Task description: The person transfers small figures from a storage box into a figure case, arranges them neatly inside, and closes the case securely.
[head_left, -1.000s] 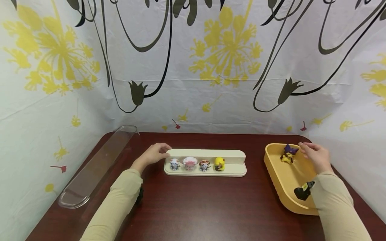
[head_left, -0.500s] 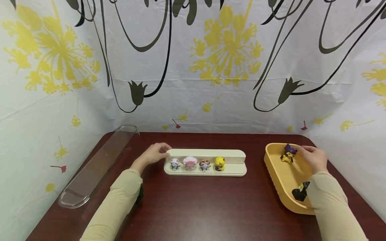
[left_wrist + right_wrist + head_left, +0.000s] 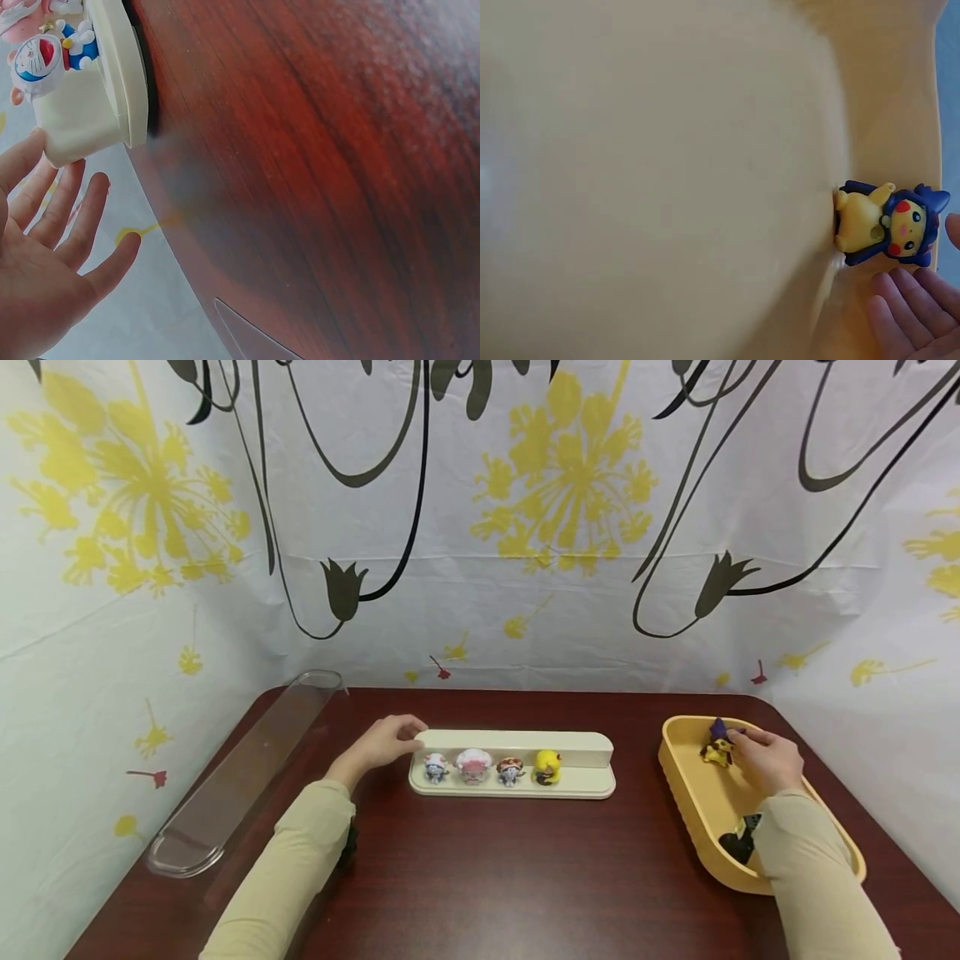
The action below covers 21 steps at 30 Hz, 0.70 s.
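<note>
Display stand centre, four figures on it | clear cover left | tub right, figure inside.

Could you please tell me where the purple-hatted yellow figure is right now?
In the head view the purple-hatted yellow figure stands at the far end of the yellow tray, on the table's right side, beside the right hand's fingertips.

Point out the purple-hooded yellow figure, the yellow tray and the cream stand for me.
purple-hooded yellow figure point(image 3: 889, 223), right wrist view, on its yellow body.
yellow tray point(image 3: 678, 777), head view, on its left wall.
cream stand point(image 3: 517, 743), head view, on its raised back ledge.
</note>
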Available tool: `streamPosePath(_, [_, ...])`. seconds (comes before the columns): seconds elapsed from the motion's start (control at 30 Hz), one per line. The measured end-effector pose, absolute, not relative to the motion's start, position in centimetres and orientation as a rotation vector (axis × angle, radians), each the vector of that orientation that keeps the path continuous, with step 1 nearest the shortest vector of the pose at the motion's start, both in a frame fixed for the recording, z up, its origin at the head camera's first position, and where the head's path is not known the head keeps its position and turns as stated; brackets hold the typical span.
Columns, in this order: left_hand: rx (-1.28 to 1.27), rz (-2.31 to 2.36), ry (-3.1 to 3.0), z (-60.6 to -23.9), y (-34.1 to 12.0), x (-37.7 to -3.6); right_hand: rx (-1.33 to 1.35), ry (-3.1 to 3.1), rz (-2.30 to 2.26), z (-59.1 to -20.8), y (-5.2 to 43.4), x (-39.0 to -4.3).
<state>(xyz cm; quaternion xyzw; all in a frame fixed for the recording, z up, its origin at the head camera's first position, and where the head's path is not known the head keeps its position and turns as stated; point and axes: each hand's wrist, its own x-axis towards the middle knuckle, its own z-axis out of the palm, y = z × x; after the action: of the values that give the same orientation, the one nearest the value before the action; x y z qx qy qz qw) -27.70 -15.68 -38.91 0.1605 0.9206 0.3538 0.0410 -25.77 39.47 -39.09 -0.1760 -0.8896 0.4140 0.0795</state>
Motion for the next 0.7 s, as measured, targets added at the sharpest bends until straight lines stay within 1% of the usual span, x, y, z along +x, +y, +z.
streamPosePath(0.2, [0.481,1.088,2.813,-38.9,-15.6,-27.7,-0.554,-2.658,1.344,-39.3,39.4,-25.9])
streamPosePath(0.47, [0.493,1.089,2.811,-39.0,-15.7,-27.8,-0.449,-2.608,1.613,-39.9,40.0,-26.7])
streamPosePath(0.7, [0.499,1.098,2.805,-39.0,-15.7,-27.8,-0.380,-2.573,1.643,-40.4,39.7,-27.2])
